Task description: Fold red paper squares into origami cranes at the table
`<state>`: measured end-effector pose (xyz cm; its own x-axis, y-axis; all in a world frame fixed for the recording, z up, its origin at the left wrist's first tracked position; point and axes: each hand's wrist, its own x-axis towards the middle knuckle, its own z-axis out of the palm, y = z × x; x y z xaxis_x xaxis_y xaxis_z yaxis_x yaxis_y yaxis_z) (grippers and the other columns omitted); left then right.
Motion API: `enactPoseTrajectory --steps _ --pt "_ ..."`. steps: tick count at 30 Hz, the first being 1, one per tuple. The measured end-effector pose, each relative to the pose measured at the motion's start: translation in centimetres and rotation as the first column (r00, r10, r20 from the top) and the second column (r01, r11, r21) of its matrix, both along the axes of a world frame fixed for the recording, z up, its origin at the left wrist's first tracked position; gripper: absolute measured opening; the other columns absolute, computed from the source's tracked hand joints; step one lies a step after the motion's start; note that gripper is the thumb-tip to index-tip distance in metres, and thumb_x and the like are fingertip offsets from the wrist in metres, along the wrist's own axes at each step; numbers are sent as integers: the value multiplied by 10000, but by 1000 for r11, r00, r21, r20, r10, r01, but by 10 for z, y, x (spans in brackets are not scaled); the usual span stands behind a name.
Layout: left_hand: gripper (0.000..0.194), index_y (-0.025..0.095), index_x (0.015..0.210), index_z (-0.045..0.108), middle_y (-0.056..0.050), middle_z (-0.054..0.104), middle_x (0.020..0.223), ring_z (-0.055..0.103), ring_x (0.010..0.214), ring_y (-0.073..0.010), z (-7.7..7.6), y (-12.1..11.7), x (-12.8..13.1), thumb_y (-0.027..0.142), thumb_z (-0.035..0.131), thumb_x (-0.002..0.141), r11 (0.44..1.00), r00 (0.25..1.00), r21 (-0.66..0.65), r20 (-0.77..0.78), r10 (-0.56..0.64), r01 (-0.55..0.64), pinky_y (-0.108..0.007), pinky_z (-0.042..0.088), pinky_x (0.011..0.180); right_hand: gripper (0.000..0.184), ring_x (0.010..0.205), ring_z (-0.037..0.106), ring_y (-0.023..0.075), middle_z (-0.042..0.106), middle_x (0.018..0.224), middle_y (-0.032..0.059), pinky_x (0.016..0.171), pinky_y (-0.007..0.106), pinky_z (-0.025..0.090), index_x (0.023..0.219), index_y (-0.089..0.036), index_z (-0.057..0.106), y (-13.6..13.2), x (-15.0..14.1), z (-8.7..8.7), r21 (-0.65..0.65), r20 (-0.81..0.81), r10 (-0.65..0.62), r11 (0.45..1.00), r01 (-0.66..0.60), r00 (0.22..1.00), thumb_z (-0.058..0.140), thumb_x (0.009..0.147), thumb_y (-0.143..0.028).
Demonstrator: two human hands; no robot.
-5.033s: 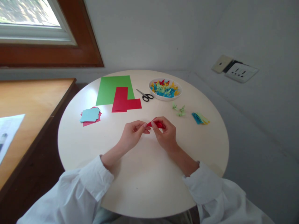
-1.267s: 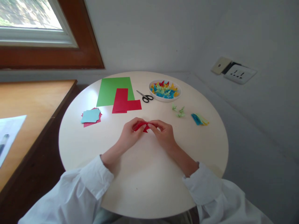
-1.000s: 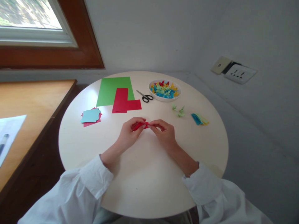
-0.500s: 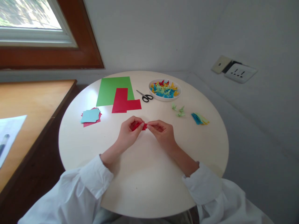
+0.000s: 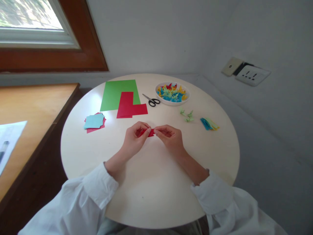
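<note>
A small folded piece of red paper (image 5: 151, 133), on the near side of the black-handled metal scissors (image 5: 150, 99), is pinched by the left hand (image 5: 134, 138) and, at its edge, the right hand (image 5: 171, 137); a fold is seemingly being shaped, so even creasing is probably needed next.

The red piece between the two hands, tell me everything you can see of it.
The red piece looks like plain paper: small, bright red, with angular edges that suggest it is folded. The left hand grips it and hides much of its left part; the right hand pinches its right end. It is held over the middle of the round white table. Its full shape, and whether it touches the tabletop, cannot be told.
</note>
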<state>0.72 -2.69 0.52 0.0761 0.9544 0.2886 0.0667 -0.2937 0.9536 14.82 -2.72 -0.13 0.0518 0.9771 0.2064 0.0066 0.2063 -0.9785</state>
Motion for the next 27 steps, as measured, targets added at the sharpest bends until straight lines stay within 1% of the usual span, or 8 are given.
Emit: enactPoseTrajectory --steps 5,15,19,27 --pt "107 158 683 563 -43 603 784 583 702 -135 -1 0 -1 237 588 750 1000 996 9 -84 5 -4 -262 490 614 58 650 654 151 703 674 17 644 279 536 654 -177 665 1 0 1 -11 2 -2 1000 2 1000 686 629 -225" --pt "83 171 686 550 -28 620 754 578 715 -135 -3 3 -1 215 563 756 1000 990 29 -141 8 -4 -260 465 651 61 652 656 150 704 685 15 651 290 543 656 -182 655 2 0 -2 2 -15 17 1000 -17 1000 678 634 -234" --pt "92 174 665 539 -20 603 725 564 689 -132 -4 4 -1 219 562 742 999 986 39 -162 35 -29 -255 452 621 56 650 651 147 700 677 13 649 285 540 651 -182 655 2 0 -2 0 6 15 1000 -15 1000 678 630 -229" --pt "106 179 659 529 -17 602 711 549 657 -128 -2 3 0 238 570 737 998 978 36 -201 48 -42 -242 430 568 63 647 645 151 691 665 16 645 286 533 637 -178 651 2 0 -1 -21 13 9 1000 -8 1000 675 621 -235"
